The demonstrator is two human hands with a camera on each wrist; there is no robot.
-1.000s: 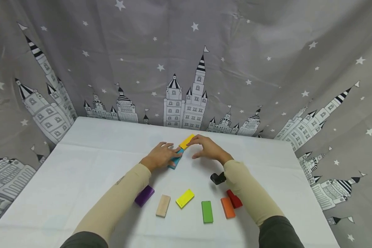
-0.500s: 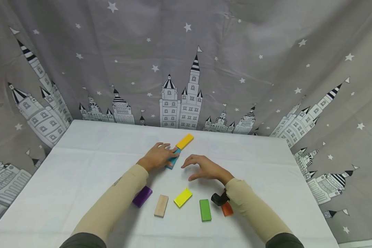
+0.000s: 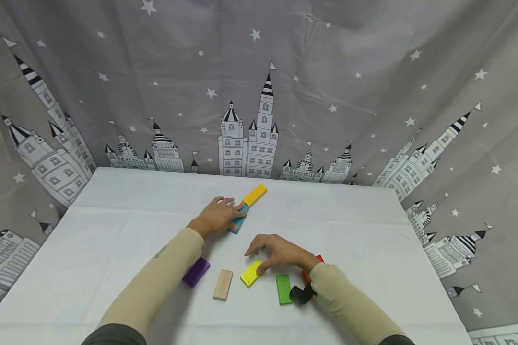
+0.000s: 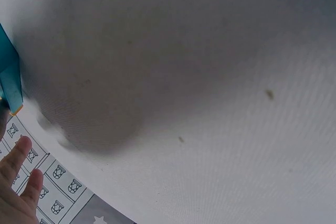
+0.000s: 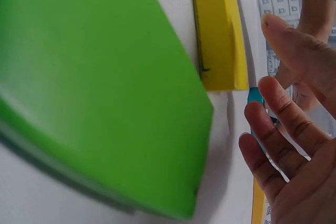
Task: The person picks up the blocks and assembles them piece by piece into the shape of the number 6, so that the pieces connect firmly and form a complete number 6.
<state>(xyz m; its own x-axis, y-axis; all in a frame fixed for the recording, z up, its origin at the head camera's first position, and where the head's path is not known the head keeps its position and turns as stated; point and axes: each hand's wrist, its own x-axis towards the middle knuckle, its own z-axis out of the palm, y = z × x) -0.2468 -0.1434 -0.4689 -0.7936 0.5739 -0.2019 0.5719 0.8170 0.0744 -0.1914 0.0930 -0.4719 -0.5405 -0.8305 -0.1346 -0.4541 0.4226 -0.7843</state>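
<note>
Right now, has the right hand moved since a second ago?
Yes: in the head view, the right hand has drawn back from the golden-yellow block, toward the camera, and is now by the lemon-yellow block.

Head view high, forward-down over the table (image 3: 147,201); wrist views close (blue block (image 4: 9,59) in all three).
</note>
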